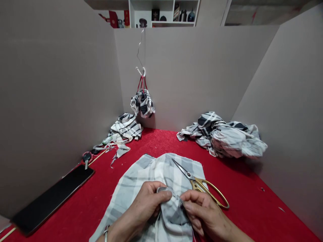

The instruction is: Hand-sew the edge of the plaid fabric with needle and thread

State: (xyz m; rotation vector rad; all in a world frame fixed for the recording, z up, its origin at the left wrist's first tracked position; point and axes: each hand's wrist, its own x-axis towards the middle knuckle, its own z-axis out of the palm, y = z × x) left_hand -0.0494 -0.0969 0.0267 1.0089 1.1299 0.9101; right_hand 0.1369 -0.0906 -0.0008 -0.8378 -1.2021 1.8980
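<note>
A grey and white plaid cloth (136,181) lies spread over the red table, its near part bunched up between my hands. My left hand (143,205) is closed on a gathered fold, thumb pressed on top. Close by on the right, the fingers of my right hand (204,210) are pinched at the fold's edge. A thin white thread (181,204) loops beside those fingertips and trails down; whatever tiny thing they pinch is hidden. Scissors with gold handles (217,195) lie on the cloth just beyond my right hand, blades pointing away to the left.
A black phone (52,198) and a key (86,161) lie at left. Plaid scraps (126,127) are heaped at the back left, a larger cloth pile (227,137) at the back right. A plaid pouch (143,103) hangs from a hook. Grey partitions (191,74) surround the red tabletop (156,143).
</note>
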